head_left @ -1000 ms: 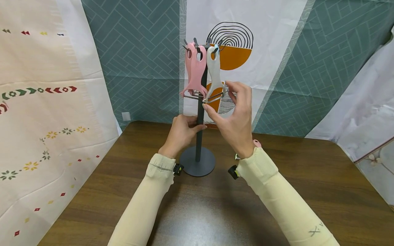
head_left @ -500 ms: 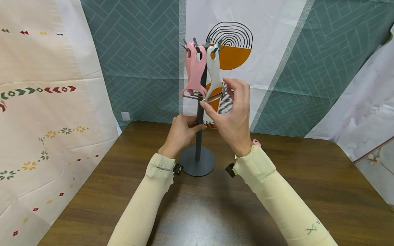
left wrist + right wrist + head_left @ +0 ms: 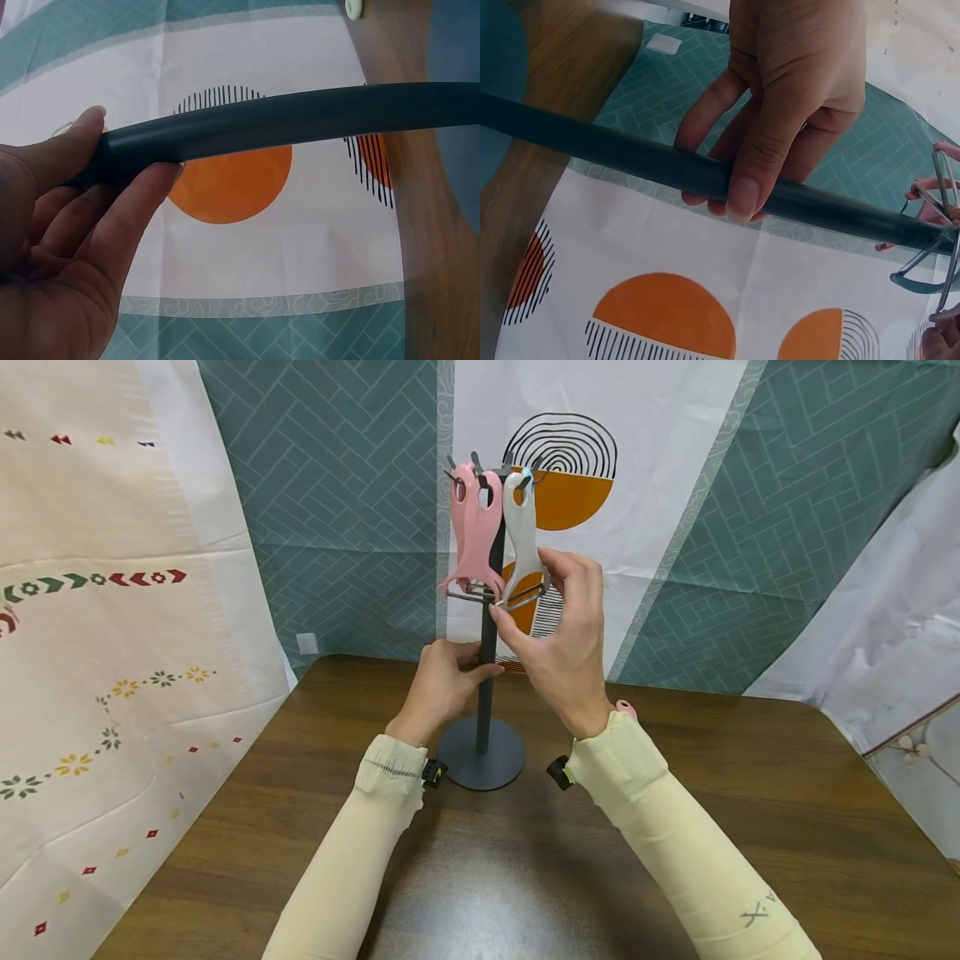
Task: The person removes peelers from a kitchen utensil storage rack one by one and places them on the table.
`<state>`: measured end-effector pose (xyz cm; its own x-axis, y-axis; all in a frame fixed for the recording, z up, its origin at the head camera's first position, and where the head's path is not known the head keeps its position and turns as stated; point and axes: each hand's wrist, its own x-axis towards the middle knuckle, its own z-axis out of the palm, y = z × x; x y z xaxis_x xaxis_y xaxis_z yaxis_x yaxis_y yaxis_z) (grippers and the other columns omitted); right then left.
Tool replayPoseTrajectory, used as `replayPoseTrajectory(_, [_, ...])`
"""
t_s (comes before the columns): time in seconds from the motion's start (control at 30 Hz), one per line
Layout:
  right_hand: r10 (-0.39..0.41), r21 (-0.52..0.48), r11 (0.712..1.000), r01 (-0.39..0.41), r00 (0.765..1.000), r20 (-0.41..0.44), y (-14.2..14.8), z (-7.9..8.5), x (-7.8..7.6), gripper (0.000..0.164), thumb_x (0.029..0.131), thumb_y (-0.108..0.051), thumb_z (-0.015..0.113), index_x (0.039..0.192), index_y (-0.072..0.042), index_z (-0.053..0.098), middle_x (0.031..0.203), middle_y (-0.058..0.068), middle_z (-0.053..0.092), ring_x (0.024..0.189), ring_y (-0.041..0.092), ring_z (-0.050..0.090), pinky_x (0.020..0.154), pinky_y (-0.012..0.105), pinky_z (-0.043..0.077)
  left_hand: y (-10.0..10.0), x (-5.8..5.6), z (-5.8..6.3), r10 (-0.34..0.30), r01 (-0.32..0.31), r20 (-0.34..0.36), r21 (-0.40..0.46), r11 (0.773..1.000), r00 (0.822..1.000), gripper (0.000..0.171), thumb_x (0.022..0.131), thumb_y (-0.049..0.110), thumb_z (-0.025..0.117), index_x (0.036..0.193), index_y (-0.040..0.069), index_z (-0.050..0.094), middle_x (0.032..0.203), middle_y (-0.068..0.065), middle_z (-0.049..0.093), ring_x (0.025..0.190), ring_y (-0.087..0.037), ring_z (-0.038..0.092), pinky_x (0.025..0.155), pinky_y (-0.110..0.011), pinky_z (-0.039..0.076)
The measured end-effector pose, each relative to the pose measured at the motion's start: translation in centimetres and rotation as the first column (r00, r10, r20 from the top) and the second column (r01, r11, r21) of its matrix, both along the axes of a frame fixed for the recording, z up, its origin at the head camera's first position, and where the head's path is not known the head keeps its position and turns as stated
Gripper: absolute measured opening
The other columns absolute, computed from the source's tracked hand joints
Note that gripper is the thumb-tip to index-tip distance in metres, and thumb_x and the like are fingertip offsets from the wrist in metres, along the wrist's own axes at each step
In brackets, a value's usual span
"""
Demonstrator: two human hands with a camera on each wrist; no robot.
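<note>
My left hand (image 3: 441,681) grips the dark upright post (image 3: 485,702) of a hook stand, thumb on one side and fingers on the other; the right wrist view shows the fingers (image 3: 744,199) round it. A white peeler (image 3: 522,531) hangs by its handle hole from a hook at the top. My right hand (image 3: 572,639) holds its blade end between thumb and index finger, the thumb at the lower left corner and the finger at the right side. Pink peelers (image 3: 480,539) hang just left of it. A light blue peeler (image 3: 922,285) hangs behind, partly hidden.
The stand's round base (image 3: 480,768) rests on a brown wooden table (image 3: 480,868). Behind my right wrist, a pink handle end (image 3: 626,708) shows on the table. A patterned cloth (image 3: 337,527) hangs at the back, and a cream cloth (image 3: 150,635) on the left.
My right hand has shifted slightly left, and its index finger has come in closer against the white peeler's head. The left hand and the stand stay put.
</note>
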<state>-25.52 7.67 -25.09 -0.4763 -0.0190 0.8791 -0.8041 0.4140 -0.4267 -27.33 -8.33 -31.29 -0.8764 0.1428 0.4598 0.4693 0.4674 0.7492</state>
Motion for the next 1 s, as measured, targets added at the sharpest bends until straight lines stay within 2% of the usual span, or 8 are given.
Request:
replayPoseTrajectory(0.5, [0.004, -0.019, 1.000, -0.004, 1.000, -0.027, 0.20, 0.06, 0.24, 0.063, 0.083, -0.020, 0.084, 0.138, -0.003, 0.057, 0.129, 0.017, 0.052, 0.121, 0.024, 0.052, 0.112, 0.036, 0.048, -0.02, -0.07, -0.22, 0.001, -0.001, 0.011, -0.008, 1.000, 1.000, 0.029, 0.093, 0.015, 0.077, 0.120, 0.006, 0.076, 0.107, -0.011, 0.079, 0.098, -0.021, 0.077, 0.086, -0.038, 0.063])
replayPoseTrajectory(1.0, [-0.002, -0.017, 1.000, 0.001, 1.000, -0.015, 0.20, 0.30, 0.51, 0.062, 0.085, -0.019, 0.083, 0.141, -0.005, 0.058, 0.128, 0.018, 0.052, 0.122, 0.026, 0.053, 0.113, 0.033, 0.047, -0.06, 0.04, -0.07, 0.004, -0.004, 0.017, -0.019, 1.000, 1.000, 0.031, 0.093, 0.018, 0.077, 0.122, 0.007, 0.076, 0.109, -0.010, 0.079, 0.098, -0.021, 0.077, 0.088, -0.038, 0.062])
